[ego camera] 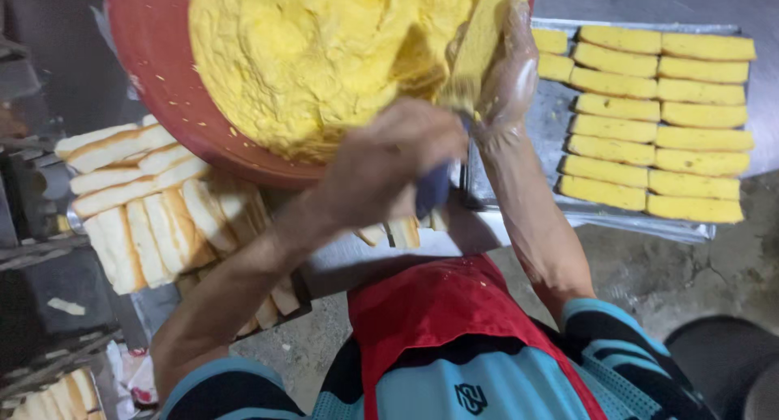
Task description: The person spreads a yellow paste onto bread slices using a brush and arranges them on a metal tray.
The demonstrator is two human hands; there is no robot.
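My left hand [388, 162] is closed around the blue handle of a spreading tool [434, 189], just below the rim of a big red bowl [150, 55] full of thick yellow paste [316, 55]. My right hand [510, 79], in a clear plastic glove, holds a long bread slice [480, 38] upright over the bowl's right edge. The slice is coated yellow. The tool's blade is hidden between the two hands, close to the slice.
A metal tray [552, 128] on the right carries rows of yellow-coated bread sticks [657, 128]. Plain white bread sticks [138, 201] are piled on the left under the bowl. More bread lies at the bottom left [57, 396]. Concrete floor shows below the tray.
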